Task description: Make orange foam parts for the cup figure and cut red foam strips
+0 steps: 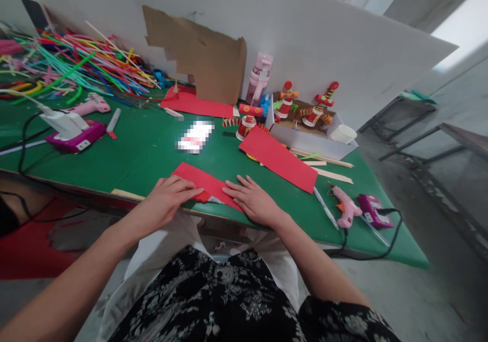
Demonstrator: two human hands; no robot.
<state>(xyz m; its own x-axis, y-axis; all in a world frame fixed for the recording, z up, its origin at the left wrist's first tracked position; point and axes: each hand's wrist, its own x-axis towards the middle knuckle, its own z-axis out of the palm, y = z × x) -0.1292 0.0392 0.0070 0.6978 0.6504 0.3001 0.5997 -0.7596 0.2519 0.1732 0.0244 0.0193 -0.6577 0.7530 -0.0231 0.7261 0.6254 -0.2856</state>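
A red paper strip [209, 180] lies at the front edge of the green table, with a smaller red and whitish piece [206, 196] along its near side. My left hand [171, 194] rests on the strip's left part, its fingers close together and the fingertips near the small piece. On the right end lies my right hand [253, 197], flat with the fingers spread. Further right and back is a larger red sheet [280, 160], touched by neither hand. Behind its left end stands a small red paper-cup figure [247, 127].
Pink glue guns [346, 207] lie at the right and left, beside purple power blocks [375, 211]. A box [305, 141] with two figures stands at the back right. Colourful pipe cleaners [102, 62] heap at the back left. A bright blurred rectangle [195, 136] lies mid-table.
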